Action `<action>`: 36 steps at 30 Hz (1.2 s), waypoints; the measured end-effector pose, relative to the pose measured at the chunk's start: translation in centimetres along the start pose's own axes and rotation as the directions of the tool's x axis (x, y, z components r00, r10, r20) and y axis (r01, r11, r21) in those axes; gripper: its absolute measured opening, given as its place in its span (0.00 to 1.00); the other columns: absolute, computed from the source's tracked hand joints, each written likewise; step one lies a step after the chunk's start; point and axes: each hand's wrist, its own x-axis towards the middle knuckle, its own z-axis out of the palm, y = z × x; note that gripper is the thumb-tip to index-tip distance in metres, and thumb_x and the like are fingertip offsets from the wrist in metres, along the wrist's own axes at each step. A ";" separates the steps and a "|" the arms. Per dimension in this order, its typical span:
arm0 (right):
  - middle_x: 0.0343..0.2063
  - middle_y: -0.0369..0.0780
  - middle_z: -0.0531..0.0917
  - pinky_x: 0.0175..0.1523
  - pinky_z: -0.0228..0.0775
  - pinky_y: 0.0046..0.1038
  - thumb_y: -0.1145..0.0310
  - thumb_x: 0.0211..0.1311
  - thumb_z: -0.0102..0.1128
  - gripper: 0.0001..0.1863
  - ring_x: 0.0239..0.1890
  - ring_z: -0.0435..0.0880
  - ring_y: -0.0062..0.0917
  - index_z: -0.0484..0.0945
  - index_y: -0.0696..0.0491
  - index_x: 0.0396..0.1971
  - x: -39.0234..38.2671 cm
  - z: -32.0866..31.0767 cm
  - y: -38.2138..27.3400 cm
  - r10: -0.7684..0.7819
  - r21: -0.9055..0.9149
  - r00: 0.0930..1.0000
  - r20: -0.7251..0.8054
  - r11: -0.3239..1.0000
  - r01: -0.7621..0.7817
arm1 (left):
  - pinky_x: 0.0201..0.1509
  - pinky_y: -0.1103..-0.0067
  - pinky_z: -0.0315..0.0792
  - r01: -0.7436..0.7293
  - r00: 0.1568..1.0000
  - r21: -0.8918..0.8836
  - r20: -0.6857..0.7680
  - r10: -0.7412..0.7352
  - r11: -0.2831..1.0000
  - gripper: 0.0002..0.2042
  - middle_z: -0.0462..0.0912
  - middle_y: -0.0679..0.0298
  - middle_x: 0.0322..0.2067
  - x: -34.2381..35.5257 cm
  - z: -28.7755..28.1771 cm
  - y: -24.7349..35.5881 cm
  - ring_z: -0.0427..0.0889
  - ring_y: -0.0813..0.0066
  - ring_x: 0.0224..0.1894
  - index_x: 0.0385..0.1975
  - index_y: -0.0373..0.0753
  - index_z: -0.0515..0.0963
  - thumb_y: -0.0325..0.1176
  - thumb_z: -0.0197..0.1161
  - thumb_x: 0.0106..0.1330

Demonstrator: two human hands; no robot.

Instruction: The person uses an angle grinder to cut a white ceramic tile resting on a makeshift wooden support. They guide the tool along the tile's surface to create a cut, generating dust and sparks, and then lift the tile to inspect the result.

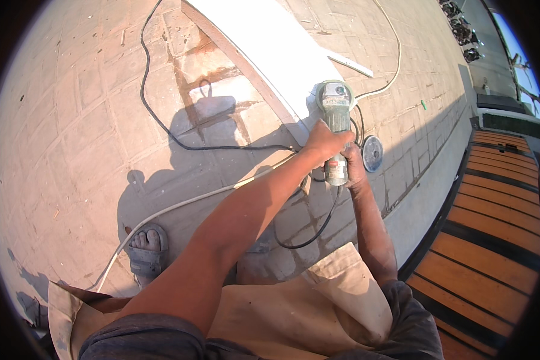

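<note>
As left hand (325,141) and right hand (355,169) curl fingers (344,137) round the grinder (337,114), glare obscures the panel (269,49).

Grinder (336,119) at near end of slab (270,48); disc (372,154) right; sandal (148,259) behind, left.

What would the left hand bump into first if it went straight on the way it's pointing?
The angle grinder: the left hand is wrapped around its body. Past that, the line seems to lead over the paving, though depth is unclear.
</note>
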 end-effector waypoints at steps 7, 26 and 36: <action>0.32 0.42 0.83 0.30 0.81 0.27 0.66 0.58 0.54 0.16 0.26 0.84 0.25 0.74 0.61 0.43 0.2 -0.3 0.0 -0.001 0.019 0.999 0.035 1.000 0.000 | 0.18 0.70 0.72 0.033 0.998 0.010 0.047 -0.033 0.999 0.22 0.82 0.56 0.31 0.0 -0.3 0.6 0.81 0.69 0.27 0.42 0.31 0.79 0.40 0.69 0.52; 0.31 0.43 0.83 0.30 0.81 0.26 0.66 0.58 0.53 0.16 0.26 0.84 0.26 0.73 0.61 0.43 -0.2 -0.4 -0.3 0.013 -0.015 1.000 0.012 1.000 -0.013 | 0.16 0.71 0.71 0.040 0.998 0.005 0.037 -0.040 0.999 0.20 0.83 0.56 0.31 -0.3 0.0 0.9 0.81 0.70 0.26 0.41 0.31 0.80 0.39 0.69 0.53; 0.33 0.45 0.83 0.31 0.80 0.26 0.65 0.59 0.54 0.19 0.27 0.85 0.27 0.73 0.61 0.46 -0.1 -0.5 -0.4 0.014 -0.004 0.999 0.052 1.000 -0.014 | 0.15 0.71 0.69 0.056 0.997 0.037 0.044 -0.057 0.998 0.21 0.82 0.56 0.31 -0.5 -0.2 1.0 0.80 0.70 0.25 0.41 0.33 0.80 0.41 0.69 0.53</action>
